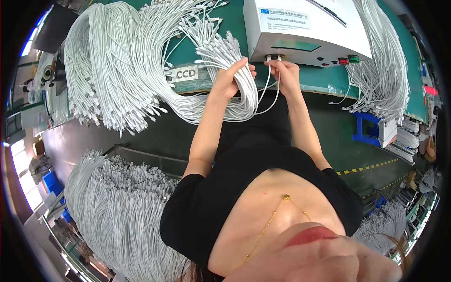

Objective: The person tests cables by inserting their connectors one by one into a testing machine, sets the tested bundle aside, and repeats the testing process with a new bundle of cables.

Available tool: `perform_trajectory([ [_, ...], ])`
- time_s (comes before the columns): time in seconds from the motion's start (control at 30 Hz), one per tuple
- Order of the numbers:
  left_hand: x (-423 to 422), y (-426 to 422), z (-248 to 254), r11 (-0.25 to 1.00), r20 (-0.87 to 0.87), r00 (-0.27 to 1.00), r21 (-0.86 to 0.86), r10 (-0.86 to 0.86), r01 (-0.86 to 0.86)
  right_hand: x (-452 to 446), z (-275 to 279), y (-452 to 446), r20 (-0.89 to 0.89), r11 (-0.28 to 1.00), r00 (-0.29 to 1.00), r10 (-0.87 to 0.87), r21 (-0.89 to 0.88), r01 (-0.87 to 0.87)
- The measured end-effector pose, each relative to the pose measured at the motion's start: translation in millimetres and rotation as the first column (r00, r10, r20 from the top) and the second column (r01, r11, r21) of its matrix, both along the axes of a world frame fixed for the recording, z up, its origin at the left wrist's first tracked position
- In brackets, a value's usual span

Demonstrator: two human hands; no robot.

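Note:
My left hand point(230, 79) is wrapped around a thick bundle of white cables point(245, 89), whose connector ends fan out above it. At the front of a white tester box point(305, 35), my right hand point(284, 75) pinches a white cable connector point(279, 59). A second cable connector point(268, 59) stands beside it at the same socket point(276, 56). Both connectors are against the socket, though I cannot tell how deeply they sit. Their thin cables loop down and left toward the bundle.
Large heaps of white cables point(103, 61) hang over the green table's point(324, 84) left edge; more cables point(385, 56) lie at right. A CCD label point(185, 73) is on the table. A piled cart point(122, 207) stands lower left, a blue stool point(364, 128) at right.

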State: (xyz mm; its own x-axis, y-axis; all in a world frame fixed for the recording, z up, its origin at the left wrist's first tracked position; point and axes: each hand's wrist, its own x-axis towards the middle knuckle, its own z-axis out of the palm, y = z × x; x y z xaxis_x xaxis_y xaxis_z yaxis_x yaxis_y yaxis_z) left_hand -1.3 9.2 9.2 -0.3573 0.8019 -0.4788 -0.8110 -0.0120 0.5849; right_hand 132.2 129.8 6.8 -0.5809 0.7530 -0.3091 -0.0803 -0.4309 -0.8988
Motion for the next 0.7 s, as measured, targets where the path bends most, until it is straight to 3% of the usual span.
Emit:
perform_trajectory([
  [0.07,-3.0,-3.5,3.5,0.988,-0.015,0.997,0.136,-0.078,0.079,-0.5,-0.2,2.4,0.041,1.0,0.999,0.013,0.012,-0.013],
  [0.23,0.9,0.1,1.9,0.993,-0.063,0.997,0.108,-0.047,0.054,-0.9,-1.2,5.4,0.064,0.999,0.998,0.021,0.036,-0.023],
  [0.33,5.7,2.1,2.5,0.997,-0.092,0.996,0.073,-0.016,0.022,-3.6,2.2,0.9,0.056,0.999,0.998,0.03,-0.037,-0.028],
  [0.4,5.4,3.7,-4.7,0.991,-0.172,0.984,0.117,-0.05,0.07,-4.2,5.1,-9.2,0.088,0.965,0.995,0.041,0.256,-0.063],
  [0.43,7.2,4.6,-4.9,0.99,-0.169,0.984,0.118,-0.059,0.08,-0.8,5.0,-8.8,0.091,0.964,0.989,0.118,0.229,-0.136],
  [0.6,12.4,4.8,-8.7,0.976,-0.243,0.964,0.159,-0.11,0.152,1.7,11.6,-22.0,0.034,0.969,0.989,0.142,0.201,-0.146],
  [0.67,11.8,1.4,-5.3,0.986,-0.198,0.978,0.136,-0.067,0.096,5.3,6.8,-15.8,0.03,0.976,0.99,0.137,0.169,-0.14],
  [0.7,4.1,-2.3,-6.2,0.971,-0.134,0.975,0.136,-0.177,0.195,8.5,5.3,-11.4,0.047,0.986,0.991,0.124,0.106,-0.128],
])
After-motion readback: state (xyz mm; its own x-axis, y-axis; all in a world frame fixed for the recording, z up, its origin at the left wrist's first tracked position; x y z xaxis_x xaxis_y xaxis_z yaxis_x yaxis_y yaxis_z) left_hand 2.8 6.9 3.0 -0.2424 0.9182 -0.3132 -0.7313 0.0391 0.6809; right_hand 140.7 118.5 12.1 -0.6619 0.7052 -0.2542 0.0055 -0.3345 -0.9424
